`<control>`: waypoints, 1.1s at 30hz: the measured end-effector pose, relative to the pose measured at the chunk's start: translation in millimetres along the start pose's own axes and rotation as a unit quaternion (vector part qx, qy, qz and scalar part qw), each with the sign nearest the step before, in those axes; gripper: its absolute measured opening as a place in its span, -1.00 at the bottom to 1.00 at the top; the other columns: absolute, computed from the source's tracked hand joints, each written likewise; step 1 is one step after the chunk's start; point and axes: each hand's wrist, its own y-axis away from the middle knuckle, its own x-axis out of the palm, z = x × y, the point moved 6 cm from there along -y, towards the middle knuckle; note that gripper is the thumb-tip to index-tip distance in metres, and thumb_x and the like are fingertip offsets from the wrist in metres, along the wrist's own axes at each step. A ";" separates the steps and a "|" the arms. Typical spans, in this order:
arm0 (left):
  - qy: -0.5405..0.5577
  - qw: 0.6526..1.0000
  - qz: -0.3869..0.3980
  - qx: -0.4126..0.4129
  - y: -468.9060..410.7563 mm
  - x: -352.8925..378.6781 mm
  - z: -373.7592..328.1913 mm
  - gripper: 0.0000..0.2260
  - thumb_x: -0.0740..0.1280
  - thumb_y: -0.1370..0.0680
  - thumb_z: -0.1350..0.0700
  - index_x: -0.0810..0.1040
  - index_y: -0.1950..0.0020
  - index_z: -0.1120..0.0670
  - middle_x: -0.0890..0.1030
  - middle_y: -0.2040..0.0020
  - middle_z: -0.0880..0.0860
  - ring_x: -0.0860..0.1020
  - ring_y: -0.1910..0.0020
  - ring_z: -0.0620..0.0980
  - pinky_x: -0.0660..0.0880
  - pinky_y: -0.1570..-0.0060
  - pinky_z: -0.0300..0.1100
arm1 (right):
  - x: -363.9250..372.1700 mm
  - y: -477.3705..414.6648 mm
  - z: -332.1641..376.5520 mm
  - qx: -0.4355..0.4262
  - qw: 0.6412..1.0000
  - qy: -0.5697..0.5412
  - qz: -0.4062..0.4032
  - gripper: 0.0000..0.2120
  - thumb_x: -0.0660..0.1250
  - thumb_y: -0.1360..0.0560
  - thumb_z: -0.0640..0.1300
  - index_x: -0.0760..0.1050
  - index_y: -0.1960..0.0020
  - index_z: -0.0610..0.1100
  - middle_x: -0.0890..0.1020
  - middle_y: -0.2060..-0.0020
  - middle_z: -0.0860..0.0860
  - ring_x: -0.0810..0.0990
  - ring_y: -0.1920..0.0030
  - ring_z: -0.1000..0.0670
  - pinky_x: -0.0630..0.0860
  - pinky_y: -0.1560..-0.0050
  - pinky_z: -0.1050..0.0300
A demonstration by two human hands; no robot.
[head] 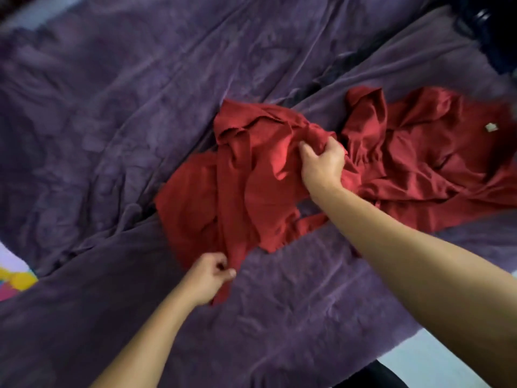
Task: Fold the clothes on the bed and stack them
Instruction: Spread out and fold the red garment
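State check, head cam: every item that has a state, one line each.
red garment: unfolded, crumpled, lying on the blanket.
left hand: pinches the garment's near edge.
right hand: grips a bunch of fabric near the garment's middle.
purple blanket: spread out, wrinkled.
white tag: exposed on the garment's right part.

Soft, even, diffuse light is cast over the scene; no glare is recorded. The red garment (251, 177) is rendered brightest near its centre, and shallow shadows are held in its folds. The purple bedcover (112, 107) is smeared throughout by motion blur. The upper right corner is darkened, and detail is lost towards all edges.
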 end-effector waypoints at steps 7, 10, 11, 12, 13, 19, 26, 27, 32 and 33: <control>-0.050 0.915 -0.287 -0.278 22.4 -78.5 53.2 -0.78 0.27 -0.51 0.18 0.56 -0.12 0.20 0.59 -0.13 0.30 0.55 -0.12 0.28 0.49 -0.09 0.04 | -97.3 23.4 -105.6 0.055 0.798 0.498 0.334 -0.70 0.35 -0.45 -0.12 0.52 -0.15 -0.21 0.63 -0.02 -0.22 0.63 -0.01 -0.19 0.51 0.08 0.08; -0.123 0.908 -0.339 -0.215 11.5 -98.1 10.9 -0.67 0.32 -0.47 0.20 0.49 -0.24 0.10 0.50 -0.21 0.27 0.47 -0.20 0.31 0.43 -0.12 0.11 | -125.9 35.6 -143.3 0.103 0.752 0.567 0.319 -0.52 0.41 -0.40 0.07 0.46 -0.23 -0.13 0.60 -0.13 -0.11 0.60 -0.12 -0.13 0.53 -0.01 0.07; -0.166 0.914 -0.349 -0.127 1.8 -93.7 -17.2 -0.62 0.36 -0.44 0.20 0.49 -0.26 0.09 0.47 -0.21 0.27 0.44 -0.20 0.31 0.42 -0.13 0.12 | -127.2 33.6 -144.9 0.085 0.788 0.543 0.279 -0.50 0.40 -0.40 0.09 0.43 -0.25 -0.12 0.57 -0.14 -0.12 0.58 -0.14 -0.15 0.51 -0.01 0.03; -0.218 0.912 -0.346 -0.031 -8.2 -83.4 -49.1 -0.55 0.40 -0.42 0.20 0.47 -0.30 0.08 0.44 -0.23 0.26 0.42 -0.21 0.30 0.41 -0.14 0.13 | -127.1 33.0 -141.5 0.051 0.831 0.505 0.228 -0.49 0.38 -0.41 0.08 0.40 -0.27 -0.11 0.54 -0.16 -0.13 0.54 -0.16 -0.18 0.49 -0.02 -0.01; -0.268 0.903 -0.333 0.053 -18.5 -68.0 -81.4 -0.47 0.43 -0.40 0.17 0.44 -0.36 0.05 0.40 -0.30 0.24 0.38 -0.24 0.29 0.40 -0.16 0.12 | -126.2 34.4 -135.4 0.007 0.869 0.462 0.176 -0.48 0.37 -0.41 0.06 0.38 -0.30 -0.10 0.51 -0.18 -0.14 0.50 -0.18 -0.21 0.48 -0.02 -0.05; -0.541 0.765 -0.141 0.319 -83.4 59.1 -207.3 -0.26 0.28 -0.48 0.17 -0.02 -0.54 -0.19 0.08 -0.56 0.09 -0.01 -0.53 0.19 0.01 -0.43 0.19 | -89.4 97.7 -128.3 -0.214 0.916 0.302 0.157 -0.26 0.41 -0.36 0.18 0.36 -0.40 -0.18 0.46 -0.32 -0.15 0.42 -0.33 -0.19 0.44 -0.25 -0.07; -0.606 0.744 -0.092 0.266 -77.1 -0.1 -141.3 -0.74 0.15 -0.47 0.23 0.60 -0.01 0.11 0.63 0.09 0.12 0.52 -0.03 0.16 0.33 -0.20 0.07 | -75.7 125.8 -178.4 -0.099 0.862 0.449 0.212 -0.66 0.33 -0.48 0.09 0.56 -0.20 -0.01 0.22 -0.50 -0.16 0.14 -0.51 -0.20 0.30 -0.27 -0.10; -0.598 0.753 -0.101 0.253 -63.0 -25.4 -126.3 -0.83 0.24 -0.43 0.26 0.60 0.07 0.16 0.63 0.17 0.16 0.54 0.06 0.19 0.42 -0.06 0.07 | -76.2 123.6 -170.0 -0.110 0.869 0.441 0.197 -0.76 0.35 -0.48 0.05 0.62 -0.07 -0.03 0.30 -0.47 -0.18 0.20 -0.48 -0.22 0.32 -0.24 -0.11; -0.562 0.794 -0.205 0.110 15.0 -141.2 -38.3 -0.88 0.40 -0.29 0.36 0.61 0.21 0.23 0.58 0.35 0.24 0.57 0.32 0.26 0.47 0.33 0.06 | -34.9 158.6 -75.8 -0.276 0.881 0.346 0.169 -0.84 0.40 -0.43 0.04 0.58 0.12 -0.06 0.55 -0.25 -0.11 0.48 -0.30 -0.19 0.43 -0.10 -0.08; -0.531 0.809 -0.242 0.065 32.7 -163.3 -20.7 -0.88 0.35 -0.34 0.35 0.62 0.19 0.22 0.59 0.33 0.27 0.57 0.33 0.29 0.48 0.34 0.08 | -16.7 179.5 -59.2 -0.294 0.881 0.313 0.200 -0.82 0.35 -0.47 0.04 0.56 0.10 -0.08 0.60 -0.14 -0.08 0.55 -0.18 -0.18 0.47 -0.02 -0.05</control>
